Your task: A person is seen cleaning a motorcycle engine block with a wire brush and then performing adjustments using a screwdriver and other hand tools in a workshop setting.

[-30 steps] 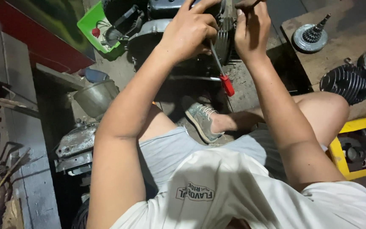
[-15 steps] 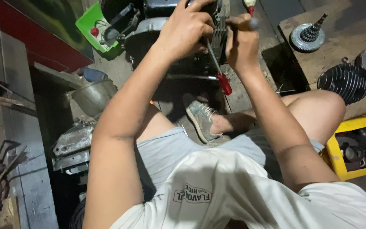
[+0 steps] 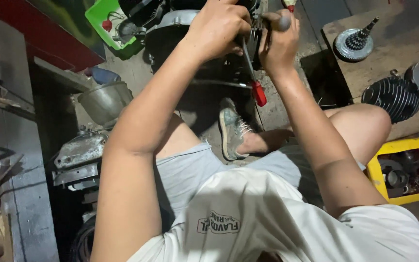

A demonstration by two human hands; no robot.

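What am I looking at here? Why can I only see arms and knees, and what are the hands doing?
The camera sits on a person's head and looks down, so you see their own arms, lap and shoe. They sit on a workshop floor. The left hand rests on a dark engine. The right hand grips a tool handle. A screwdriver with a red handle hangs between the hands; which hand holds it is unclear. Nearby lie a ribbed engine cylinder, a gear, a yellow tray of parts and a metal funnel.

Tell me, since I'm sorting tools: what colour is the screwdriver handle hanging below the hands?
Red, on the screwdriver handle in the head view, just below the left hand.
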